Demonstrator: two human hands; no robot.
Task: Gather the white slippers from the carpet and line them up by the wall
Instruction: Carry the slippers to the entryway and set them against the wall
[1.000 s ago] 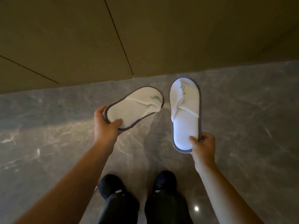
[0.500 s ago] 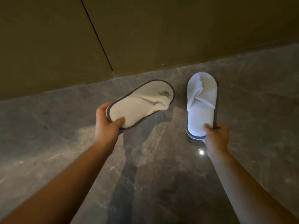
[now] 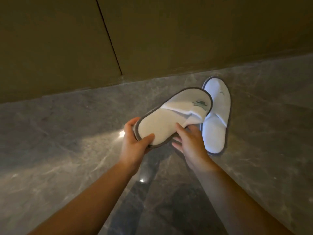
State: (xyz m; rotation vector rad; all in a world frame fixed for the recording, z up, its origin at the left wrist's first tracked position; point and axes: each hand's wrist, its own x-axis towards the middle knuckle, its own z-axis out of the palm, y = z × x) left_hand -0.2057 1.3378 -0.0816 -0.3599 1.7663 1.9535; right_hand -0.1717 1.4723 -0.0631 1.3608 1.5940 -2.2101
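White slippers x2: 1 (image 3: pixel 172 116) in both hands, 1 (image 3: pixel 216 119) on floor

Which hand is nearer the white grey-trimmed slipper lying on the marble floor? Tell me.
Right. The right hand is just beside the floor slipper, gripping the held slipper's side. The left hand holds its heel, farther away.

White terry slippers with grey edging: two, one held (image 3: pixel 171 119), one on floor at right (image 3: pixel 216 119). Bare hands: two, left (image 3: pixel 135 141), right (image 3: pixel 189 141).
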